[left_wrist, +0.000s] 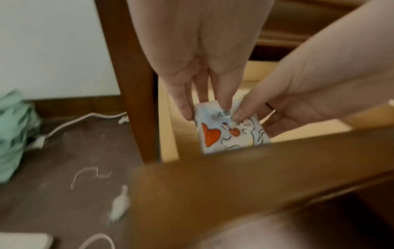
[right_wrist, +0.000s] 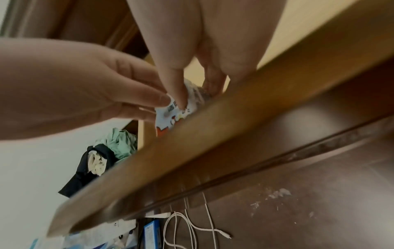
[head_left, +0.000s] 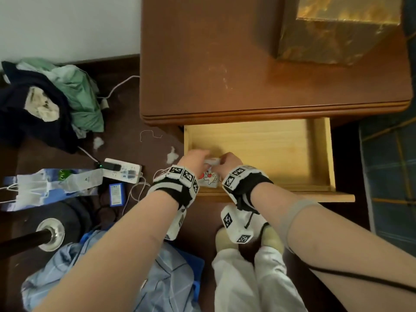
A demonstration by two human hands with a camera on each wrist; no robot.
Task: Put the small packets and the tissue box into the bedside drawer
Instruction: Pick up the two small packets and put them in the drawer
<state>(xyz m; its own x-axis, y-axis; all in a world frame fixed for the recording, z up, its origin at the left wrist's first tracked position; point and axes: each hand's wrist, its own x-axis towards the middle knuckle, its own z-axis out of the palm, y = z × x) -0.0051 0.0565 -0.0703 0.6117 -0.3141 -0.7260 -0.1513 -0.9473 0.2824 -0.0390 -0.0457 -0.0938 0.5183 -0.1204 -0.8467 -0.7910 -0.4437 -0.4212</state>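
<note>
We had both hands point(head_left: 208, 162) pinching one packet point(left_wrist: 230, 128) low in the drawer point(head_left: 322, 154). Next: let go, fetch the tissue box point(head_left: 337, 30).

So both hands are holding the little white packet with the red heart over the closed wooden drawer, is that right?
Not quite: the light wooden drawer is open, as the head view shows. Left hand and right hand do hold the small white packet with the red heart over it.
</note>
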